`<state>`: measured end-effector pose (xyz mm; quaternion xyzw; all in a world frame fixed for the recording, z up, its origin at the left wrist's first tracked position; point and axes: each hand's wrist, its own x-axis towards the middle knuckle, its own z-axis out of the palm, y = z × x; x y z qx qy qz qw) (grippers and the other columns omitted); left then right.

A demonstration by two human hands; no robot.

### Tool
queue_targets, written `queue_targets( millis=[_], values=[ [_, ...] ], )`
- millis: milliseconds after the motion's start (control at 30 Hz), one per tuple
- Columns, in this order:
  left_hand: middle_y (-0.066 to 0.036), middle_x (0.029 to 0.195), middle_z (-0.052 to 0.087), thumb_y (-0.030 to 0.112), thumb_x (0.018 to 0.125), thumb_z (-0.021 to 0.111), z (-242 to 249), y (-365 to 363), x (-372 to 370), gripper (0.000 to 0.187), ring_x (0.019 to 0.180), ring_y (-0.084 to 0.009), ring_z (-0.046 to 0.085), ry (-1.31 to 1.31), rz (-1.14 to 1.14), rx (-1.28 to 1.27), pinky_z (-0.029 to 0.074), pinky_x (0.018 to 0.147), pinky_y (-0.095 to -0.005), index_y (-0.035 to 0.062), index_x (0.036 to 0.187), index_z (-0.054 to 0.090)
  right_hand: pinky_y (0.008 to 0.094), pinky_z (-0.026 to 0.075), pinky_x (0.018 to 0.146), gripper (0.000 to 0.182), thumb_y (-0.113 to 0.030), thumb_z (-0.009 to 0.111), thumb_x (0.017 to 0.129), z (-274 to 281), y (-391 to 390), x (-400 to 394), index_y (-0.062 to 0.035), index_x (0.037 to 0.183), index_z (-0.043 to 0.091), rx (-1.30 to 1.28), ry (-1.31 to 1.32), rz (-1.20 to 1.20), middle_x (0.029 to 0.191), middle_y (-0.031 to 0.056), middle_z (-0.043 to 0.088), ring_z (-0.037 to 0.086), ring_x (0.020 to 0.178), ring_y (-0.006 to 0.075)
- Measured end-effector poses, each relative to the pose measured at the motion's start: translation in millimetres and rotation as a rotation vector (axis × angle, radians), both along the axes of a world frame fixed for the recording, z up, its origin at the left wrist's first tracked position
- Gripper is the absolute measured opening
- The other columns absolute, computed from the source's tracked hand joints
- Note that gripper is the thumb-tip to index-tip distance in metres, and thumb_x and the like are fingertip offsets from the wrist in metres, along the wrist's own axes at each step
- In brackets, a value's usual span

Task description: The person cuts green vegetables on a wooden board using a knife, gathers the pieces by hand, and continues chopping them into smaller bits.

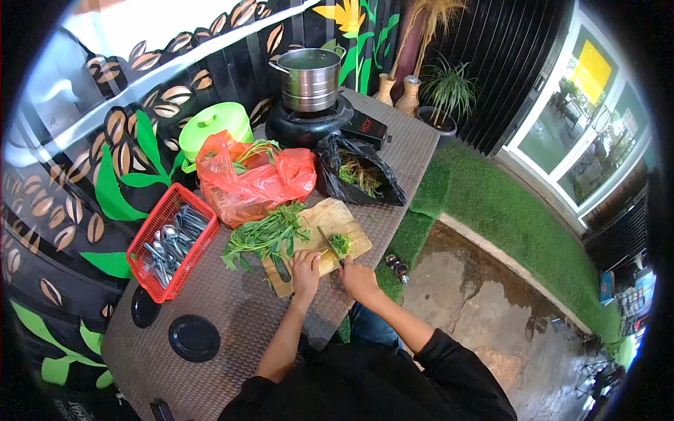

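Observation:
A wooden cutting board (pixel 357 223) lies at an angle on the woven-pattern table. My right hand (pixel 358 279) is closed round the handle of a knife (pixel 327 240), whose blade rests over the board beside a small heap of chopped greens (pixel 341 244). At the near edge of the board is my left hand (pixel 306 270), fingers together and bent down against the board; whatever is under them is hidden. Long leafy greens (pixel 267 235) spread over the board's left side and onto the table.
Behind the board are a red plastic bag (pixel 246 184), a black bag of greens (pixel 361 175) and a steel pot (pixel 310 81) on a burner (pixel 298 126). A red cutlery basket (pixel 174 242), a green lidded container (pixel 216 126) and black plates (pixel 194 338) are at left.

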<state>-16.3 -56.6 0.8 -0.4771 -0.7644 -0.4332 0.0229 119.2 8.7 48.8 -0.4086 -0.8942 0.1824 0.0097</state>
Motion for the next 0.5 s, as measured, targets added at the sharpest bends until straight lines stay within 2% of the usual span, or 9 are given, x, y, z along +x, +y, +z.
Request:
queue_targets(
  millis=[33, 133, 267, 367, 500],
  values=[
    [-0.006, 0.086, 0.058, 0.011, 0.082, 0.057, -0.3, -0.1, 0.3, 0.011, 0.09, -0.0244, 0.051, 0.026, 0.003, 0.013, 0.035, 0.081, -0.0363, 0.0047, 0.087, 0.065, 0.0437, 0.052, 0.052, 0.023, -0.023, 0.045, 0.088, -3.3, -4.4, -0.8, -0.0017, 0.096, 0.047, 0.074, 0.01, 0.006, 0.069, 0.0191, 0.064, 0.065, 0.063, 0.033],
    [-0.006, 0.087, 0.058, 0.012, 0.083, 0.056, -1.5, -0.4, -0.3, 0.012, 0.09, -0.0249, 0.05, 0.045, -0.001, 0.002, 0.036, 0.081, -0.0363, 0.0045, 0.087, 0.065, 0.0433, 0.052, 0.052, 0.02, -0.021, 0.045, 0.088, -11.3, -25.1, -6.4, -0.0024, 0.095, 0.047, 0.059, -0.016, -0.054, 0.069, 0.0185, 0.064, 0.066, 0.063, 0.0327],
    [-0.007, 0.088, 0.058, 0.012, 0.083, 0.055, -1.5, -0.4, -0.6, 0.013, 0.089, -0.0254, 0.05, 0.074, -0.004, 0.015, 0.036, 0.081, -0.0359, 0.0038, 0.088, 0.065, 0.0442, 0.052, 0.054, 0.02, -0.019, 0.045, 0.087, -30.8, -16.3, -25.4, -0.001, 0.097, 0.045, 0.074, 0.057, -0.062, 0.07, 0.0205, 0.064, 0.065, 0.064, 0.0345],
    [-0.008, 0.089, 0.059, 0.012, 0.083, 0.055, -1.8, -2.4, 1.8, 0.014, 0.089, -0.0257, 0.05, 0.088, 0.012, 0.008, 0.036, 0.082, -0.0361, 0.0031, 0.088, 0.065, 0.0451, 0.052, 0.055, 0.019, -0.017, 0.045, 0.086, -20.5, -5.0, -28.6, -0.0011, 0.096, 0.043, 0.026, 0.149, -0.073, 0.071, 0.021, 0.064, 0.065, 0.065, 0.0357],
    [-0.008, 0.089, 0.059, 0.012, 0.082, 0.056, -1.0, -3.2, -0.5, 0.014, 0.089, -0.0264, 0.05, 0.078, 0.0, 0.021, 0.036, 0.082, -0.0367, 0.0018, 0.087, 0.064, 0.0449, 0.052, 0.056, 0.015, -0.013, 0.044, 0.085, -21.8, -30.3, -25.8, -0.0008, 0.095, 0.044, -0.047, 0.027, -0.149, 0.073, 0.0222, 0.064, 0.065, 0.067, 0.0364]
  ],
)
